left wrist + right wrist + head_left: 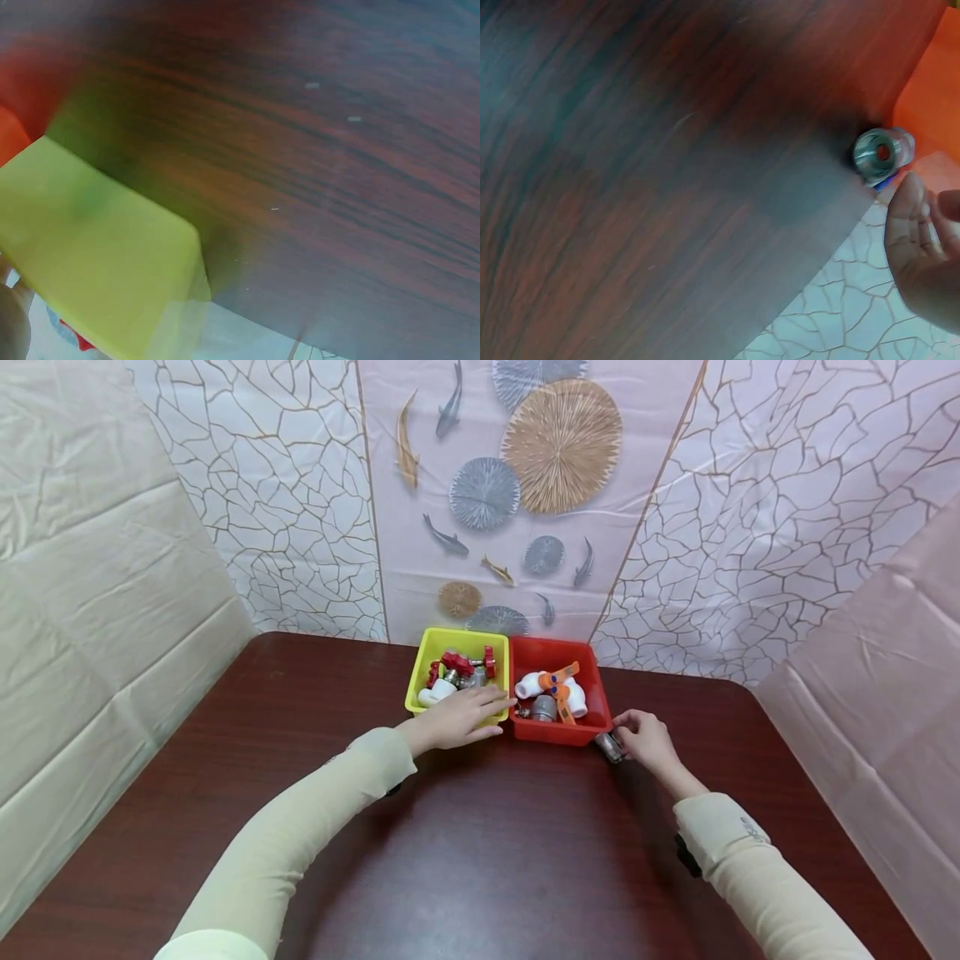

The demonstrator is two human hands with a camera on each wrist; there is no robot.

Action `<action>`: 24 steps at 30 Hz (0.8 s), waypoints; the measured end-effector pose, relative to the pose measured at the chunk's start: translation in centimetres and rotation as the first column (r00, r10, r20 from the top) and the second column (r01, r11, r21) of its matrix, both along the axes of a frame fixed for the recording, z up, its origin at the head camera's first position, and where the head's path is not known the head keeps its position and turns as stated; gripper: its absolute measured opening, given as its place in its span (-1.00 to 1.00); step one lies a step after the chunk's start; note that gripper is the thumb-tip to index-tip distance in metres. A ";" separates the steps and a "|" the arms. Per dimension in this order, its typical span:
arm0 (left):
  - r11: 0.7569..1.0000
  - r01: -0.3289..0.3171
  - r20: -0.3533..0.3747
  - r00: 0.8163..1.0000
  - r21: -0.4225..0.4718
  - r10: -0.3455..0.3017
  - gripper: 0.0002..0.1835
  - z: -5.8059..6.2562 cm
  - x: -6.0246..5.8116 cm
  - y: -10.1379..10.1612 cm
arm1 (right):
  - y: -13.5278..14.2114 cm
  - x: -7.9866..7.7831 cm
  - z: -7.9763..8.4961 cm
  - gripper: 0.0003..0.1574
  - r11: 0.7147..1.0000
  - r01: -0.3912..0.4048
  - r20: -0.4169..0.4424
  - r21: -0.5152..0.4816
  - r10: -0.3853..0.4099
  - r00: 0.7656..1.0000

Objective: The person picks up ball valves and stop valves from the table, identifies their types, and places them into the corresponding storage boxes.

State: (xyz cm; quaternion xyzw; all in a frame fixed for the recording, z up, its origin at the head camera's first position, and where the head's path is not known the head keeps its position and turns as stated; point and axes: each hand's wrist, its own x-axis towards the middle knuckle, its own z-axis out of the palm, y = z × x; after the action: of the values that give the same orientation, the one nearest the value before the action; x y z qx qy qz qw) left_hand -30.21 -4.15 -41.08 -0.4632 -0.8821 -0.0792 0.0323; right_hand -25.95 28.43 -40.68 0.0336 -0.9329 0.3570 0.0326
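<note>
My left hand [461,718] is spread with straight fingers over the front rim of a yellow bin [420,672]. In that bin lie red-handled valves [457,662] and white plastic fittings [441,691]. Beside it, a red bin [551,732] holds white valves with orange handles [562,675] and a grey metal fitting [543,708]. My right hand [647,739] is at the red bin's front right corner, its fingers loosely bent beside a silver metal pipe fitting [883,154] on the table. A small blue part [886,182] shows by that fitting. In the right wrist view the fingertips appear just apart from it.
Both bins stand side by side at the far part of a dark wooden table [480,860]. Behind the table hangs a patterned cloth [300,510]. Pale cloth walls [90,635] rise at both sides.
</note>
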 end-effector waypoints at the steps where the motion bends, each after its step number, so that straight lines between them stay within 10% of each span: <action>1: 1.000 0.011 -0.008 1.000 -0.011 -0.012 -0.40 -0.2 0.1 -0.1 | 0.1 0.0 -0.1 -0.72 1.000 -0.012 -0.018 0.018 0.013 1.000; 8: 0.997 0.073 -0.040 0.996 -0.034 -0.074 -0.32 -0.9 0.2 -0.6 | 0.9 -0.5 -1.1 -0.76 0.973 -0.100 -0.124 0.208 0.127 0.984; 24: 0.998 -0.008 0.002 1.000 -0.060 0.008 -0.28 -1.6 -0.3 -0.1 | 0.7 -1.3 -2.3 -0.47 0.948 -0.156 -0.008 0.278 0.164 0.986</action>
State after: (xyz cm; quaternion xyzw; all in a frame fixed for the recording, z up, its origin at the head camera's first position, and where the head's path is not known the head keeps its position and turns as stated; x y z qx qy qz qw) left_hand -30.52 -4.26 -42.67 -0.4604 -0.8860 -0.0531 0.0179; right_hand -27.21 29.09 -42.96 0.1189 -0.9672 0.2242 0.0132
